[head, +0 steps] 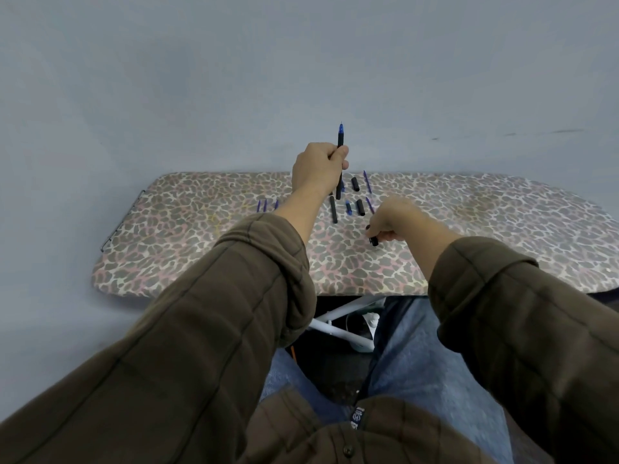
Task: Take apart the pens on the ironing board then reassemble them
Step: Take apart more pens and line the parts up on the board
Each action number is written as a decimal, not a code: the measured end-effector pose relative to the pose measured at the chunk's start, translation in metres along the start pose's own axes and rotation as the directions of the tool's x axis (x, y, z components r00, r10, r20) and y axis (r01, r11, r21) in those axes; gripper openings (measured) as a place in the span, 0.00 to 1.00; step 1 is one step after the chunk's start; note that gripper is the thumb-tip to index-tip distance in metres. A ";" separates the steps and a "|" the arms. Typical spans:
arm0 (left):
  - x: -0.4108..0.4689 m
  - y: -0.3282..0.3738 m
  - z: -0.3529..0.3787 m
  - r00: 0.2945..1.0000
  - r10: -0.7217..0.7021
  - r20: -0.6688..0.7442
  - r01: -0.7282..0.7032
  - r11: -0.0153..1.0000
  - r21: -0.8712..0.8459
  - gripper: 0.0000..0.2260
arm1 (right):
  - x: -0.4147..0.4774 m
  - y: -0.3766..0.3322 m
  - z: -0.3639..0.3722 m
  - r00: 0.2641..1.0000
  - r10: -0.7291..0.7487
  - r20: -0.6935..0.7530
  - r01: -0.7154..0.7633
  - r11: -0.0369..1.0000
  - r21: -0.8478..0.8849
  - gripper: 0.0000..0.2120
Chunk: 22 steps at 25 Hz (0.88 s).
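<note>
1. Left hand (318, 169): the fingers are curled tight round a black pen (340, 139). The pen is upright over the board's far edge, blue tip uppermost. The fingertips are hidden behind the fist.
2. Right hand (393, 219): the fingers are curled round a short black pen piece (374, 242), low over the board. Only its lower end shows, so cap or barrel section cannot be told.
3. Loose parts lie on the board between the hands: a long black barrel (333, 211), two short black sleeves (355, 184) (360, 207), thin blue refills (365, 180) and a small blue-ended piece (348, 208). The upright pen and the left wrist partly cover them.
4. Small blue pieces (264, 205) lie beside the left forearm, which cuts one off. They are too small to identify.
5. Ironing board (201, 236): leopard-print cover, with a wire rack (120, 222) at its left end. Its right end is cut by the frame, and white legs (335, 326) show beneath.
6. Brown sleeves (217, 313) cover both forearms.
</note>
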State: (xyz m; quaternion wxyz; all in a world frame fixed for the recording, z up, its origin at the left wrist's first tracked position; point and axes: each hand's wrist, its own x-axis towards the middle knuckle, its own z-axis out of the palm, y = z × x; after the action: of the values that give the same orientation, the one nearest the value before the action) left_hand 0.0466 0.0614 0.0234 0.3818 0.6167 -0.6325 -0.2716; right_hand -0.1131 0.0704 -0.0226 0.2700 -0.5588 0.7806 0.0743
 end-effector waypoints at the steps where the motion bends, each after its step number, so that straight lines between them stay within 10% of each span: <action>1: 0.000 -0.002 0.002 1.000 0.000 0.001 0.000 1.000 0.005 0.12 | 0.002 0.001 0.001 1.000 0.007 -0.003 -0.006 1.000 0.001 0.14; 17: 0.005 -0.021 0.020 0.999 -0.024 0.027 0.023 0.999 0.028 0.15 | 0.010 0.006 0.009 1.000 -0.004 -0.024 0.002 0.999 -0.046 0.19; 22: 0.006 -0.020 0.020 0.999 -0.015 0.039 0.014 1.000 0.025 0.16 | 0.007 0.014 -0.018 0.996 -0.052 -0.068 0.067 0.969 0.236 0.17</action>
State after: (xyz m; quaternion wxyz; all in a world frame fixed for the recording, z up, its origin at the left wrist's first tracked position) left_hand 0.0419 0.0514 -0.0038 0.3599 0.6205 -0.6387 -0.2786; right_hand -0.1338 0.0623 -0.0137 0.3129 -0.5474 0.7748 -0.0453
